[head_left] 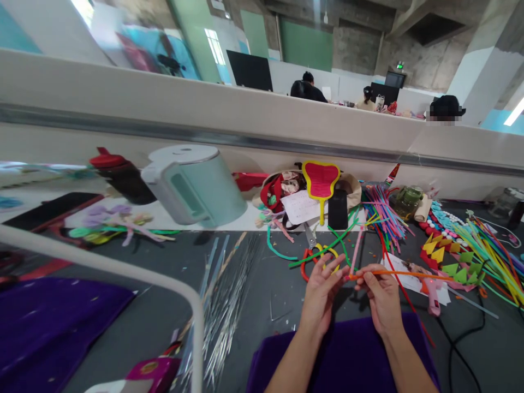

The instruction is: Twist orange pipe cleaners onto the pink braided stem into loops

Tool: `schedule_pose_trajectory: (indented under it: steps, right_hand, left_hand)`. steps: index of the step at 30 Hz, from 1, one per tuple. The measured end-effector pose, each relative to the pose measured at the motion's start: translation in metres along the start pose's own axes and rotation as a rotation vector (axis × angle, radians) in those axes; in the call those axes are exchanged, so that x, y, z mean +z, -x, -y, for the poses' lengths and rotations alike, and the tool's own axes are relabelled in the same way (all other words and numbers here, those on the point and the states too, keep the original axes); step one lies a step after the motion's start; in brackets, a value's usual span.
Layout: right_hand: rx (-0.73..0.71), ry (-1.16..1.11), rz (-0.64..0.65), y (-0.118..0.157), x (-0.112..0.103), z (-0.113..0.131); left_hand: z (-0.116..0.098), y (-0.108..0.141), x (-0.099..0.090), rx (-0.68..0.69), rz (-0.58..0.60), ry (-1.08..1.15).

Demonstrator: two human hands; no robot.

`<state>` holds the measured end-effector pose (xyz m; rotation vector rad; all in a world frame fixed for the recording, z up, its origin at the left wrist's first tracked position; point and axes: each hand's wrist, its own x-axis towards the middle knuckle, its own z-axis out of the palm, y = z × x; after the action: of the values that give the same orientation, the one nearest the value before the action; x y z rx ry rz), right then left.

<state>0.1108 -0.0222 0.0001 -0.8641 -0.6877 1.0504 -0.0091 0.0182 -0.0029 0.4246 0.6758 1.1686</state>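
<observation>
My left hand point(323, 292) and my right hand point(380, 297) meet over the dark table, above a purple cloth point(344, 360). Between the right fingertips and thumb is an orange pipe cleaner point(413, 274), its long end pointing right. Its near end meets a pink pipe cleaner point(358, 248), which stands up from the left fingertips. The left fingers are partly spread, with the thumb and a finger at that joint. Just beyond the left hand lie scissors point(311, 237) with red and yellow handles beside them, and green pipe cleaners point(323, 250).
A mint kettle point(213, 185), a dark bottle point(126, 177) and a phone point(338, 210) stand or lie behind. Pipe cleaner bundles point(387, 213) are at right, near a pink glue gun point(433, 297). A white curved bar point(164, 267) crosses the left; people sit beyond the partition.
</observation>
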Motion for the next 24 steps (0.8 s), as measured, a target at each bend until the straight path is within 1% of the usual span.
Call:
schedule_pose_trajectory:
  steps: [2,5,9,12,15,18,21,24]
  right_hand:
    - [0.015,0.013,-0.011,0.001,0.001,-0.001]
    - [0.033,0.027,-0.03,0.001,0.002,-0.002]
    - [0.102,0.051,-0.069,-0.003,-0.001,-0.007]
    - [0.124,0.113,-0.118,-0.006,-0.005,-0.013]
    - [0.119,0.155,-0.132,-0.007,-0.007,-0.016]
    - [0.091,0.128,-0.169,-0.006,-0.007,-0.014]
    - [0.06,0.1,-0.207,-0.006,-0.007,-0.012]
    - [0.037,0.111,-0.218,-0.006,-0.007,-0.013]
  left_hand:
    - [-0.003,0.001,0.001,0.067,0.006,-0.034]
    - [-0.006,0.003,0.002,0.106,0.046,-0.09]
    - [0.0,0.002,0.0,0.062,0.102,-0.196]
    - [0.004,-0.001,-0.003,0.022,0.077,-0.246]
    - [0.004,-0.004,-0.006,-0.002,0.018,-0.236]
    - [0.001,-0.004,-0.008,-0.008,-0.016,-0.227]
    - [-0.001,-0.002,-0.007,-0.017,-0.007,-0.223]
    - [-0.002,0.0,-0.005,-0.061,0.036,-0.194]
